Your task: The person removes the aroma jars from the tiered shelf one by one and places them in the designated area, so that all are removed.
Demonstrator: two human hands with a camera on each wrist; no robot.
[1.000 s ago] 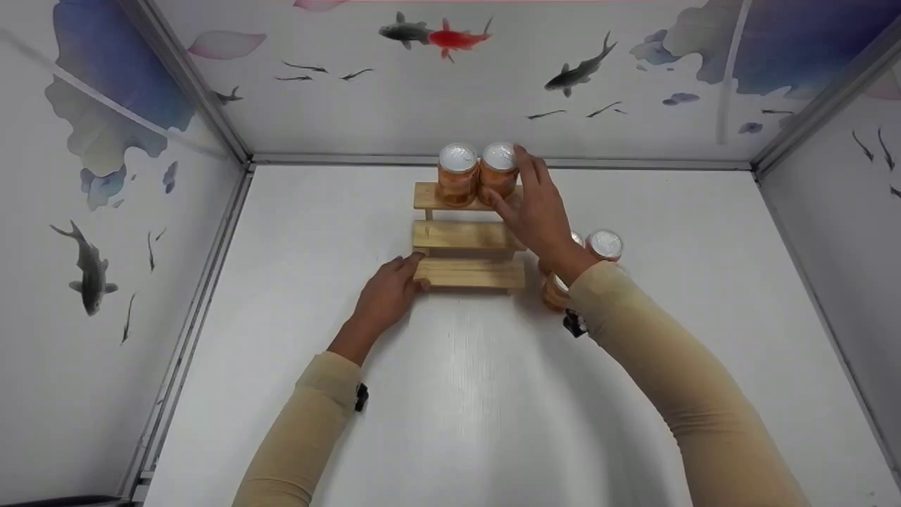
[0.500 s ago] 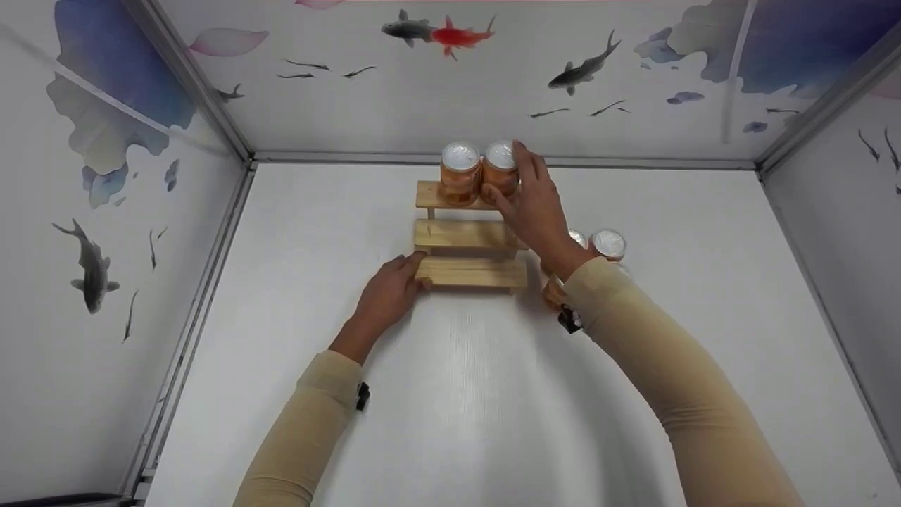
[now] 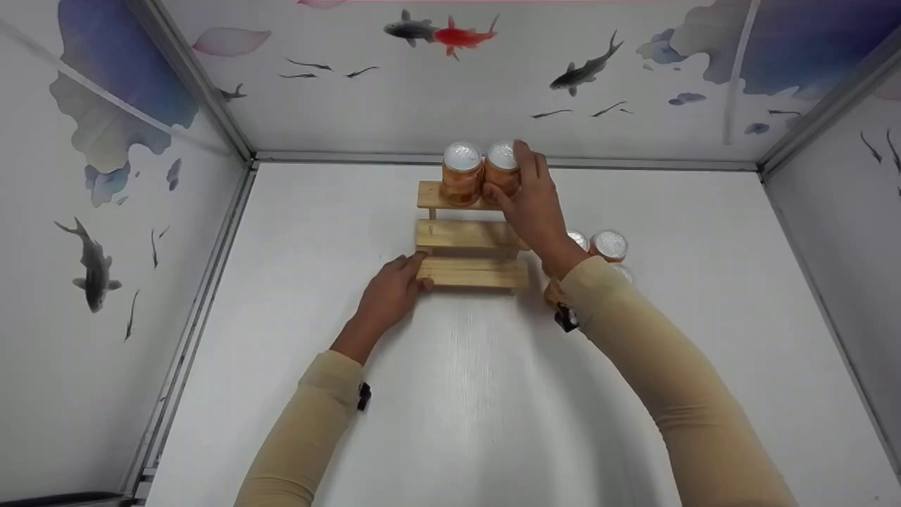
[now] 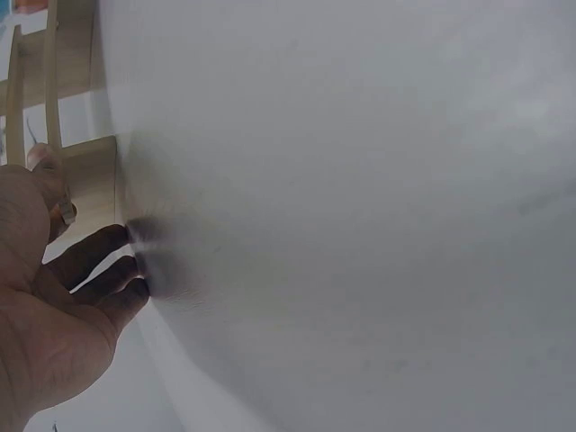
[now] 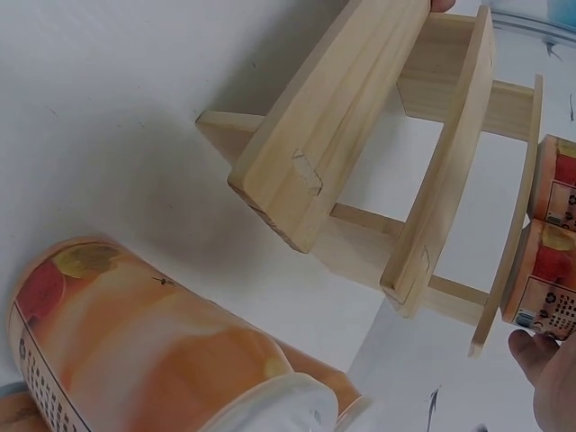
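Note:
A three-step wooden rack (image 3: 473, 271) stands toward the back of the table. My left hand (image 3: 387, 292) holds the left end of its lowest step; in the left wrist view, the thumb and forefinger pinch the wood while the other fingertips touch the tabletop. On the top step, two orange cans (image 3: 462, 176) with whitish lids stand upright side by side. My right hand (image 3: 536, 211) grips the right can (image 3: 501, 169), thumb at the front and fingers along its right side. The right wrist view shows the gripped can (image 5: 544, 274) resting against the other, with fruit pictures on both.
Several more orange cans (image 3: 609, 245) stand in a group right of the rack, partly hidden under my right forearm. One can (image 5: 153, 333) looms close in the right wrist view. A white panel (image 3: 450, 105) with painted fish rises behind the table.
My right wrist has shifted slightly left while the hand stays on the right can. The left hand, the rack and the cans hold their places; the head view has drifted a little.

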